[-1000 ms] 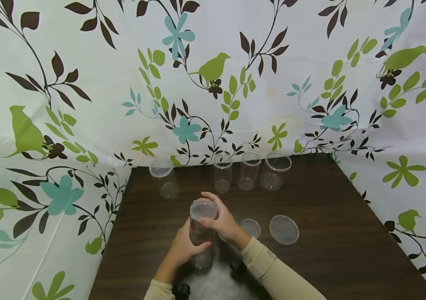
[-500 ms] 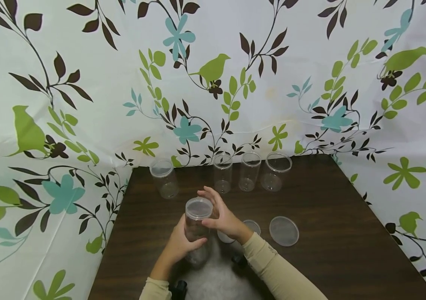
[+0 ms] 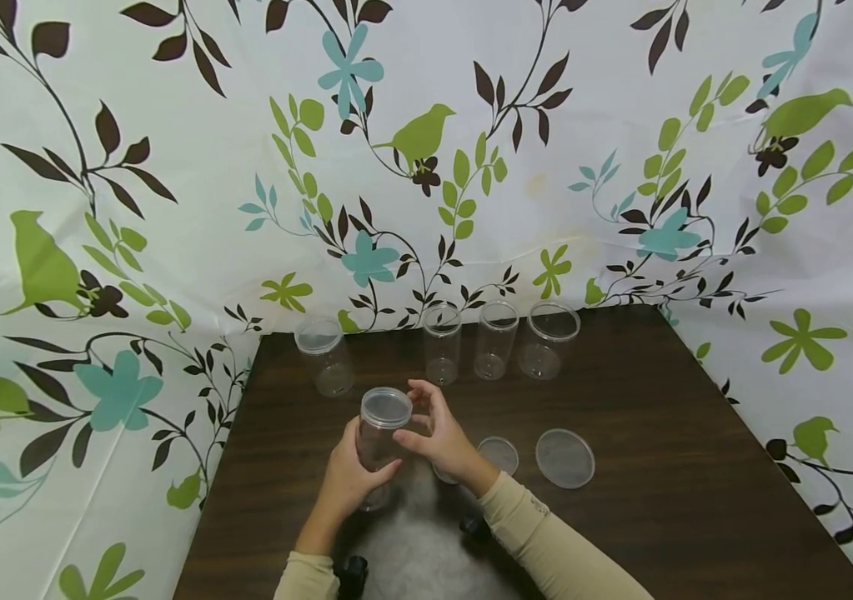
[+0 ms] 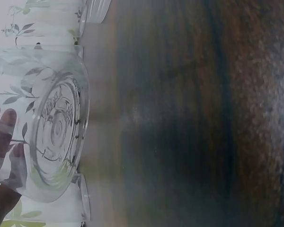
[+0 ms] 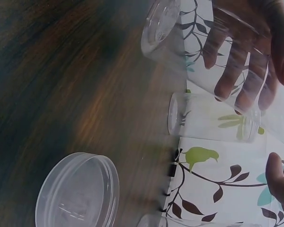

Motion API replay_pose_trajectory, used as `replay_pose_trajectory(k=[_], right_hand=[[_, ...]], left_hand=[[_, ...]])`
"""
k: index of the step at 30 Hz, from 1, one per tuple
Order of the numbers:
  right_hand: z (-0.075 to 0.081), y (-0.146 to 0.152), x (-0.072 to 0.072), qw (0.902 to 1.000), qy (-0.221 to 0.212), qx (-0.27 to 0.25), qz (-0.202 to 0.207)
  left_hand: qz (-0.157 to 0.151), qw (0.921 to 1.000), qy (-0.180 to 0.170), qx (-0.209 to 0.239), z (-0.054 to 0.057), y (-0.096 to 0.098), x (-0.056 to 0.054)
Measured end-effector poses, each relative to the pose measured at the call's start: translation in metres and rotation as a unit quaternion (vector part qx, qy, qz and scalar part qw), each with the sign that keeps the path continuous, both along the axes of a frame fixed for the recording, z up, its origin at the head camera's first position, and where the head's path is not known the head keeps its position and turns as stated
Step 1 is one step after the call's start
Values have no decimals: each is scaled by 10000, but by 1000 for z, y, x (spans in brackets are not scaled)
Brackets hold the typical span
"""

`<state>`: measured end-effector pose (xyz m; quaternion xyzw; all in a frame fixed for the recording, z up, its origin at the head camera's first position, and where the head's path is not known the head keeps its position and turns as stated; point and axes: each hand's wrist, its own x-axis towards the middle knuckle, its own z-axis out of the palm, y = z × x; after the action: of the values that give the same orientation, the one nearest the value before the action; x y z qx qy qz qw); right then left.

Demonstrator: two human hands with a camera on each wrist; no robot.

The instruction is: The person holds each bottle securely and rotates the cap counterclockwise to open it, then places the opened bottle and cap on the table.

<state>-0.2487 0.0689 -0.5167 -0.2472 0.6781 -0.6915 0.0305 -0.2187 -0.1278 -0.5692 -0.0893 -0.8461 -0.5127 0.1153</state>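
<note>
My left hand (image 3: pixel 351 473) grips a tall clear plastic jar (image 3: pixel 378 446) around its body, holding it upright above the table. A frosted lid (image 3: pixel 386 406) covers its mouth. In the left wrist view, the ridged round base of the jar (image 4: pixel 59 130) shows, with fingers seen through its wall. My right hand (image 3: pixel 443 435) is just to the right of the lid, thumb and fingers spread in a loose curve. The right wrist view shows fingertips of the right hand (image 5: pixel 280 182) apart from the jar (image 5: pixel 194 56).
Behind stand a lidded clear jar (image 3: pixel 328 362) and three open jars, including a wide one (image 3: pixel 546 342). On the table (image 3: pixel 651 533) lie a large lid (image 3: pixel 565 458), a smaller lid (image 3: pixel 499 454) and another lid (image 3: pixel 444 474) partly behind the right wrist. A patterned cloth (image 3: pixel 516 208) hangs at the back.
The left hand has carried the lidded jar left and a little away. The right fingers, earlier at the lid, have come off it and stand beside it.
</note>
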Motion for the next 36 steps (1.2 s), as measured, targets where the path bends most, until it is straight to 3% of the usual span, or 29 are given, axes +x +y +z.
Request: replay_pose_trajectory(k=[8, 14, 19, 25, 36], right_hand=[[6, -3, 2, 9999, 83, 78, -12], [4, -2, 1, 9995, 80, 21, 294], [4, 0, -2, 9975, 417, -24, 571], [4, 3, -4, 9960, 521, -38, 724], [1, 4, 0, 9992, 385, 138, -53]], left_hand=[[-65, 9998, 139, -117, 2, 4, 1], [-445, 9986, 138, -237, 2, 5, 3], [-763, 9968, 34, -226, 2, 5, 5], [-812, 9966, -52, -147, 3, 5, 6], [-471, 9981, 40, 405, 2, -2, 4]])
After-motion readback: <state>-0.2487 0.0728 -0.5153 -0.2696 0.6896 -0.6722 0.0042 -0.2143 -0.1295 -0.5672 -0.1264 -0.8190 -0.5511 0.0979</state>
